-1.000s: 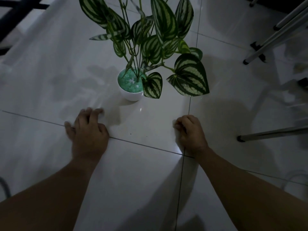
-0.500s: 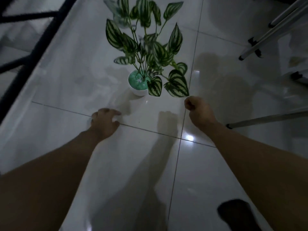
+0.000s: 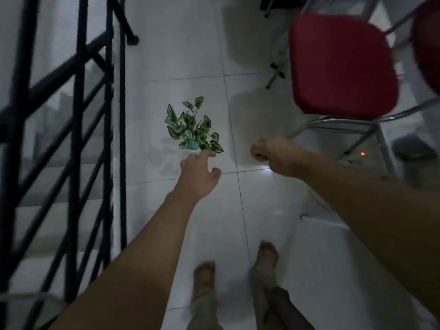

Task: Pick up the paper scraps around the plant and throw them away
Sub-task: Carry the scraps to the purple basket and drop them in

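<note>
The small plant (image 3: 194, 129), with striped green leaves in a white pot with green filling, stands on the white tiled floor far below me. My left hand (image 3: 197, 172) hangs in the air in front of it, index finger stretched out, thumb apart, nothing visible in it. To the right of the plant, my right hand (image 3: 269, 151) is raised and closed in a tight fist; what is inside the fist is hidden. No paper scraps show on the floor around the pot.
A black metal stair railing (image 3: 78, 129) runs down the left side. A red-seated chair (image 3: 342, 67) on chrome legs stands at the upper right, with a dark bin (image 3: 414, 160) at the right edge. My bare feet (image 3: 204, 275) stand below.
The view has risen from close to the floor to standing height. Both hands lifted off the tiles; the left opened its fingers and the right stayed in a fist.
</note>
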